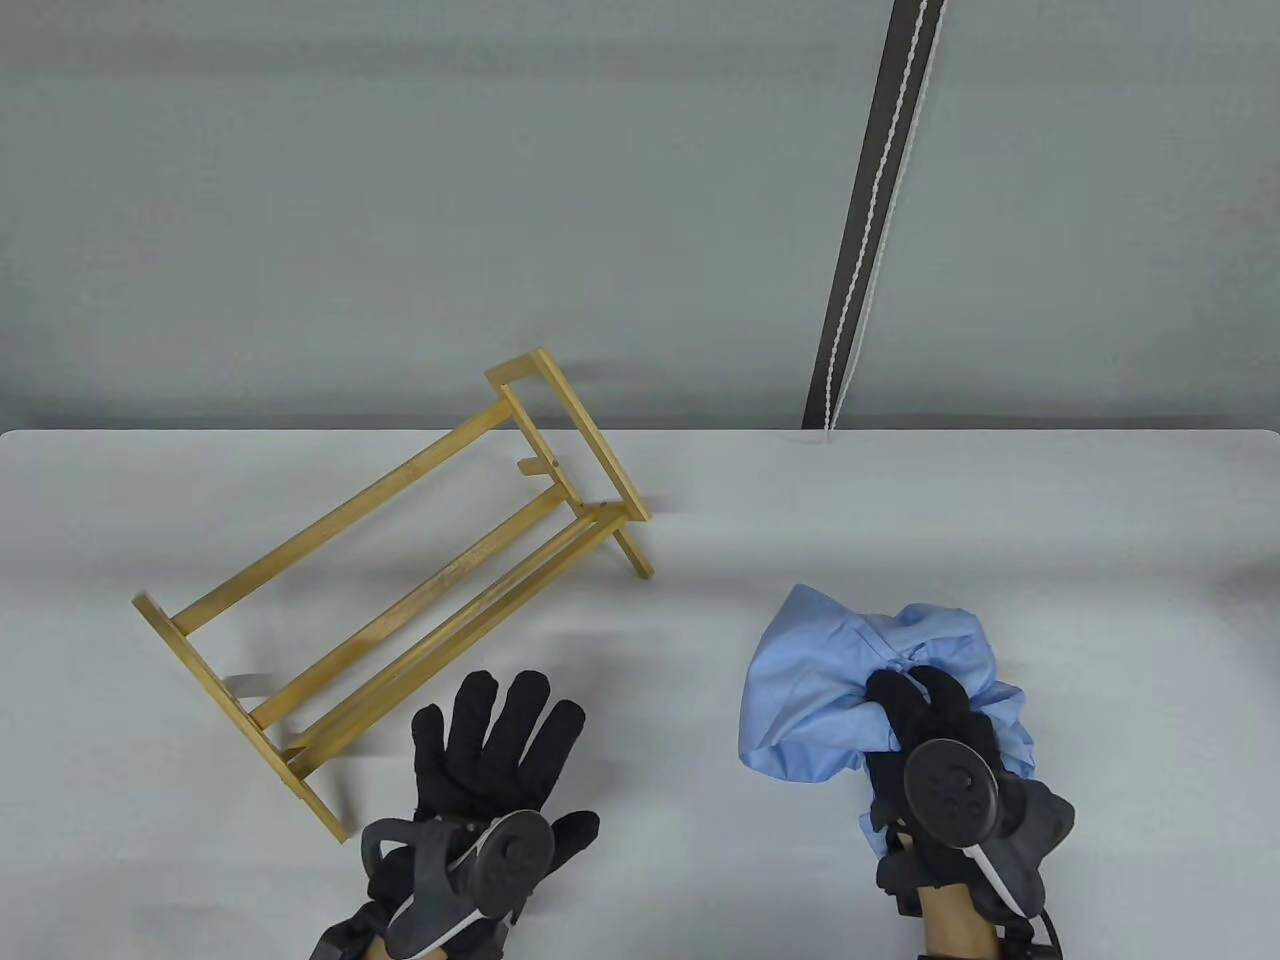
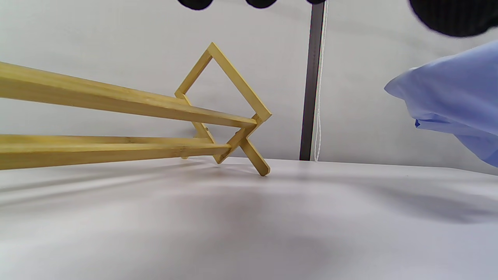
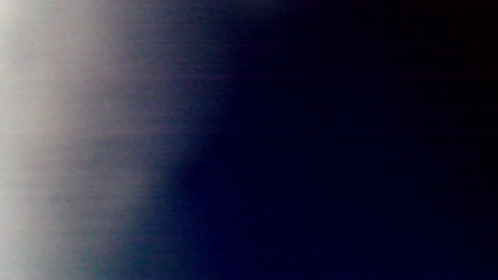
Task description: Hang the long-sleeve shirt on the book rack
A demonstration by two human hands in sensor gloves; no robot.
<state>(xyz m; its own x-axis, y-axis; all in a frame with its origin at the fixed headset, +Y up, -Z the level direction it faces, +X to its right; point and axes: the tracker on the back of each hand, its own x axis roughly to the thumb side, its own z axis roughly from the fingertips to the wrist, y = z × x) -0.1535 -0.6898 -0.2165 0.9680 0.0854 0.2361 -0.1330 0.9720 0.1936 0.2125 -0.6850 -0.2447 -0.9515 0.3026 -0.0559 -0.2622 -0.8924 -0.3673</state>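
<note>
A wooden book rack [image 1: 400, 590] stands slantwise on the left half of the table, one end frame near the far edge. It also shows in the left wrist view [image 2: 218, 116]. My right hand [image 1: 925, 715] grips a bunched light-blue shirt [image 1: 820, 690] and holds it over the table's right half. The shirt also shows at the right of the left wrist view [image 2: 451, 93]. My left hand [image 1: 495, 745] is open with fingers spread, just right of the rack's near end and apart from it. The right wrist view is dark and blurred.
The white table [image 1: 700, 560] ends against a grey wall. A dark vertical strip with a white cord [image 1: 870, 220] runs up the wall at the back right.
</note>
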